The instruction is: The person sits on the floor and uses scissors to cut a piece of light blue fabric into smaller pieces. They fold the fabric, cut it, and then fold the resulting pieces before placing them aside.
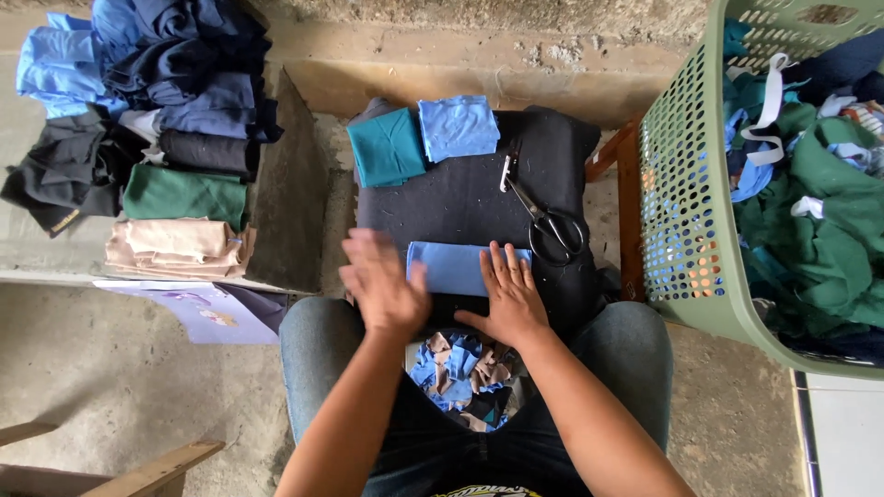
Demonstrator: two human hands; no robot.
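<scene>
A folded light blue cloth piece (453,264) lies at the near edge of a dark padded work surface (460,189). My right hand (509,294) rests flat on the cloth's right end, fingers spread. My left hand (379,285) is blurred, open, hovering over the cloth's left end. Further back on the surface lie a teal folded piece (387,145) and a blue folded piece (458,126). Black-handled scissors (545,213) lie to the right of them.
Blue and beige fabric scraps (463,370) sit in my lap. A green laundry basket (686,193) full of green and blue clothes stands at right. Stacked folded garments (175,138) lie at left. A wooden piece (152,469) is at bottom left.
</scene>
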